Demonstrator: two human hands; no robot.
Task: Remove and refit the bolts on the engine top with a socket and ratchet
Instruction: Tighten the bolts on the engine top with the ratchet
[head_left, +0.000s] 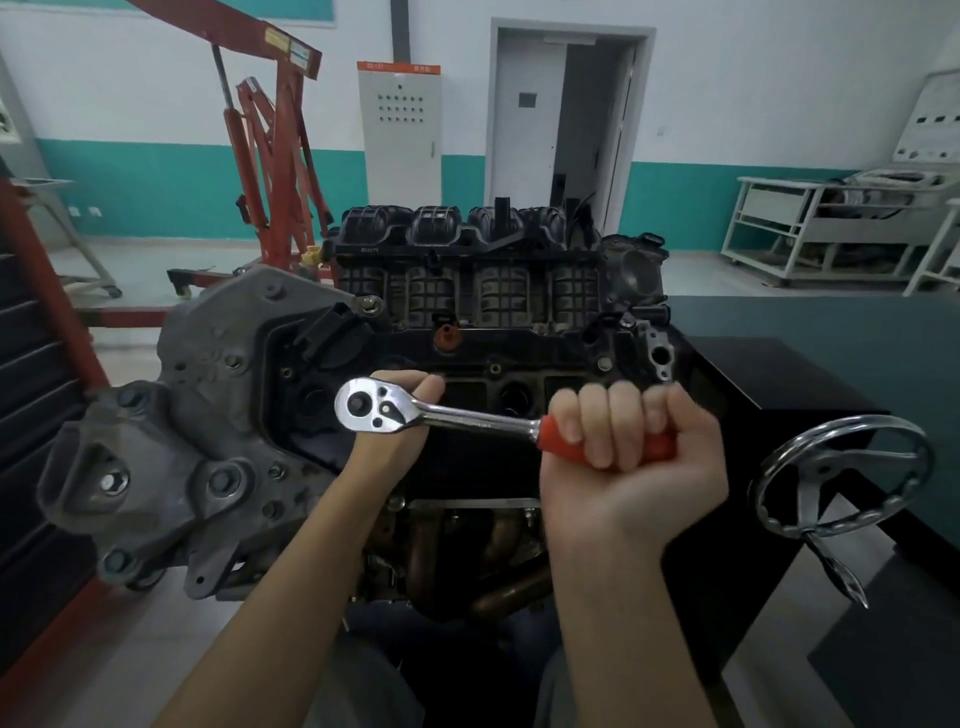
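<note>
We see the ratchet (415, 413) lying level over the near edge of the engine top (498, 338), chrome head to the left, red grip to the right. The right hand (623, 452) is fisted round the red grip. The left hand (400, 415) sits under the ratchet head, fingers curled up behind it — what they pinch there is hidden, as is any socket. A chrome handwheel (841, 473) stands just right of the engine.

2 bare forearms, left grip (396, 415), right grip (631, 457), no sleeves visible
</note>
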